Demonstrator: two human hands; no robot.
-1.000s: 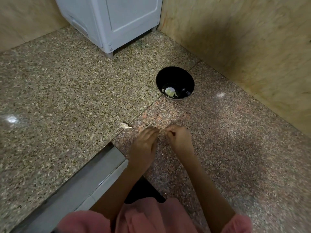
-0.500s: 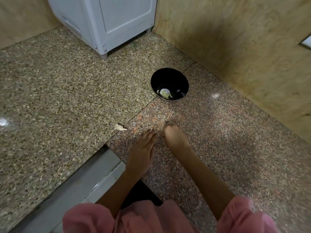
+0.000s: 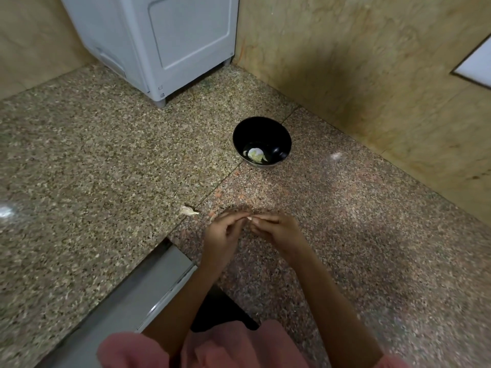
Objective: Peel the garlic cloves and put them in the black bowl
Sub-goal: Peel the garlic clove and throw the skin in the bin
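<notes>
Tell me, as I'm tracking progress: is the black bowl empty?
Not empty. The black bowl stands upright on the floor, with a few pale garlic pieces lying at its bottom.

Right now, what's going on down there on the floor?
A person holds a small garlic clove pinched between the left hand and right hand, apparently peeling it above the granite floor. The black bowl ahead already holds pale peeled garlic. A pale garlic scrap lies on the floor near the left hand.

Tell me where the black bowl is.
Head view: the black bowl sits on the floor just right of centre, beyond the right hand, near the white appliance.
</notes>
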